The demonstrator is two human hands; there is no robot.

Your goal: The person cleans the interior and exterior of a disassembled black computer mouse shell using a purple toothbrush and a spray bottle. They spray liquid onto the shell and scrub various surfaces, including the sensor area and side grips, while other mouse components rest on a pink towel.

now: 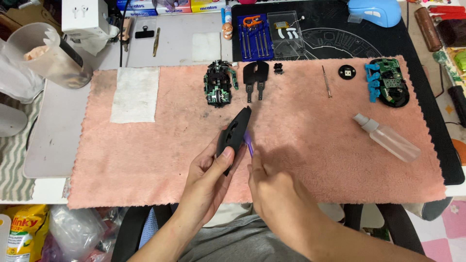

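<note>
Left hand [206, 182] of mine is closed round the black mouse shell [234, 136], holding it edge-up over the pink cloth [310, 160]; right hand [274, 194] pinches a purple pry tool [248, 143] whose tip sits against the shell's edge. From the head view (my only one) I judge the grip thin: a hard twist could snap a clip or send the tool skidding toward my left thumb. A dropped shell could knock the bare circuit board [220, 86] just beyond on the surface.
</note>
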